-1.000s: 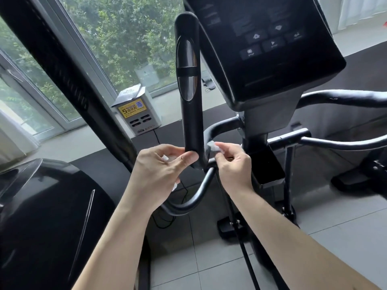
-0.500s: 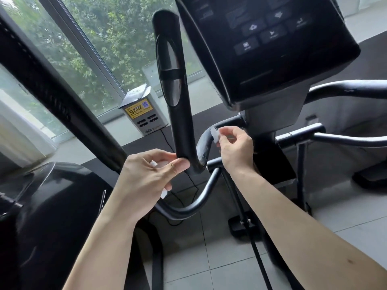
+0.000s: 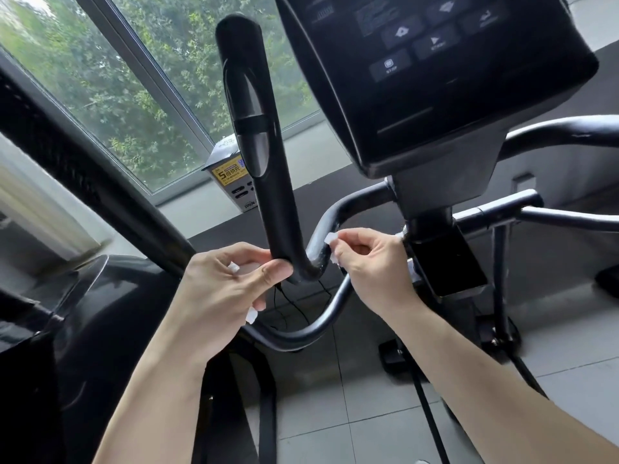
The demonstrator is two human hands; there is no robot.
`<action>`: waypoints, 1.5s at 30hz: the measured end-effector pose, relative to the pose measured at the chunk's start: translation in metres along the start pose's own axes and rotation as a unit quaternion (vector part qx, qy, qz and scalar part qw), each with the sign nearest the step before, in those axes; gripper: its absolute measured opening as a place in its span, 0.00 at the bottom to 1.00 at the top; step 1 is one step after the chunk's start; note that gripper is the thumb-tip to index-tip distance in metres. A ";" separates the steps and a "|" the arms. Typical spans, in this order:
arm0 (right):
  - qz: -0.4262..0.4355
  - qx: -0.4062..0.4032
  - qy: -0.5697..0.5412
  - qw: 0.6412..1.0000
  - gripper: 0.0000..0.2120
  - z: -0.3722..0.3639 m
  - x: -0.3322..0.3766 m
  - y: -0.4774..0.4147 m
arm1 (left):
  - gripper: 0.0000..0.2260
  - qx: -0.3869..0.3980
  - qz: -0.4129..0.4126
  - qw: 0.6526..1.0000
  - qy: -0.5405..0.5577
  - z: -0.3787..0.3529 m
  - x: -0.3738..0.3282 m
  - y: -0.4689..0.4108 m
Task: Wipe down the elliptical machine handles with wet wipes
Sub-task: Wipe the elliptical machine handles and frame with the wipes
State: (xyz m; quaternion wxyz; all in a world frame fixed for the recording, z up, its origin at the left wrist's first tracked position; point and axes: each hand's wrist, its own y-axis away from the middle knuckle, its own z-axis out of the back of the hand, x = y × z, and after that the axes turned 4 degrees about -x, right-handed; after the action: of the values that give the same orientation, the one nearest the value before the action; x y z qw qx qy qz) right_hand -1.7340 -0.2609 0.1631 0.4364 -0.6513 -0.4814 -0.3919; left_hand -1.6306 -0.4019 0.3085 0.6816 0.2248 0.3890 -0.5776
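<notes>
The console [image 3: 435,78] crowds the upright handle [image 3: 258,145] on its right; open room lies left toward the window [image 3: 117,95].

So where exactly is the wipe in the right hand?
Head view, centre: the wipe is pinched in the right hand against the curved bar just right of the upright handle's base, below the console.

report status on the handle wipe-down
Left hand grips base of upright handle, wipe showing in palm. Right hand pinches wipe corner on curved bar. Nothing blocking.
</notes>
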 end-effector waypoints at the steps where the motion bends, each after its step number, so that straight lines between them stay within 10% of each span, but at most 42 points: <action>1: 0.009 0.006 -0.002 1.000 0.03 0.000 0.003 0.008 | 0.11 -0.001 0.002 1.000 -0.001 0.000 0.000 0.000; 9: -0.026 0.126 -0.147 0.981 0.03 0.015 0.029 0.044 | 0.11 -0.012 0.030 0.999 -0.022 -0.002 -0.002 -0.002; 15: 0.002 -0.063 -0.006 0.998 0.04 0.008 0.004 -0.017 | 0.08 -0.021 0.047 0.998 -0.032 -0.004 -0.004 0.001; 21: 0.009 -0.081 0.024 0.996 0.03 -0.013 -0.029 -0.039 | 0.07 -0.027 0.052 0.998 -0.038 -0.004 -0.005 0.001; 34: -0.025 0.053 -0.104 0.993 0.04 0.003 0.033 0.057 | 0.10 -0.018 0.033 0.999 -0.034 -0.005 -0.007 0.000; 40: -0.040 -0.023 -0.009 0.999 0.04 -0.005 0.028 0.034 | 0.09 -0.027 0.025 0.999 -0.023 -0.004 -0.004 0.005; 45: -0.066 0.115 -0.079 0.988 0.04 0.007 0.048 0.091 | 0.08 -0.032 -0.001 0.999 -0.010 -0.002 -0.002 0.006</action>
State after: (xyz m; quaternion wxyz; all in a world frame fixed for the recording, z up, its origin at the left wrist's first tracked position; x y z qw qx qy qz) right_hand -1.6341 -0.2552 0.1881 0.4422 -0.5923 -0.5982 -0.3094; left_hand -1.6255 -0.3984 0.3080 0.6920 0.1964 0.4004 -0.5676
